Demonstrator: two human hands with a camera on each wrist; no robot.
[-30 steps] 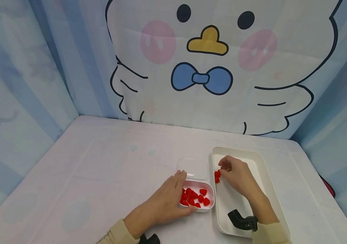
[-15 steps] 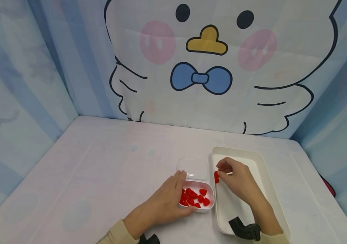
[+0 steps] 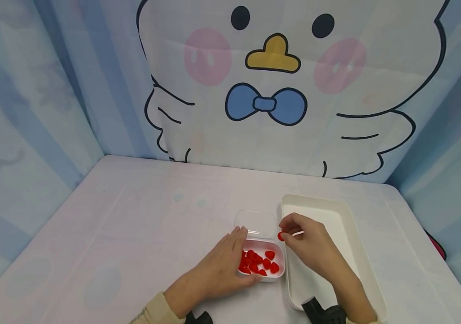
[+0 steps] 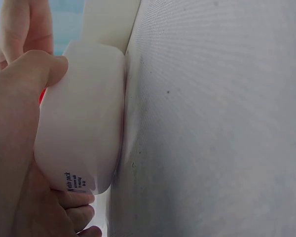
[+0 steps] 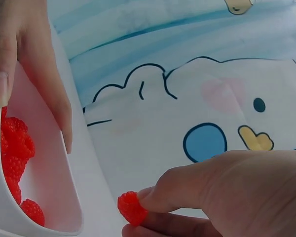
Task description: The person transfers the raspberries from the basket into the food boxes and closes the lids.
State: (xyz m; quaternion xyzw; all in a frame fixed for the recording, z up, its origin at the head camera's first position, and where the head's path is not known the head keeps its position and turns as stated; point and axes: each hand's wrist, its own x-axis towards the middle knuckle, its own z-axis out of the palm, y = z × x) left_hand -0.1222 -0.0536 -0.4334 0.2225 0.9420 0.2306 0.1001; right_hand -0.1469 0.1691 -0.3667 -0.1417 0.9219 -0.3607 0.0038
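Note:
A small white plastic box (image 3: 281, 276) holds several red raspberries (image 3: 254, 258) and stands left of the tray. My left hand (image 3: 218, 265) grips this box from its left, thumb along the near rim and fingers on the far side. Between the thumb and fingers of my right hand (image 3: 313, 245) is a single raspberry (image 5: 131, 207), pinched above the tray's left rim. In the left wrist view the box wall (image 4: 86, 113) carries small dark print, and the thumb (image 4: 56, 69) lies over its edge.
A shallow cream tray (image 3: 332, 207) lies under the right forearm, touching or nearly touching the box. Behind the box is a clear plastic lid (image 3: 256, 223). Printed cloth walls (image 3: 198, 135) enclose the pale table (image 3: 133, 216) at the back and sides.
My right hand has drawn the raspberry leftward from the tray's inner left side to over its rim. The left hand and the box have stayed put.

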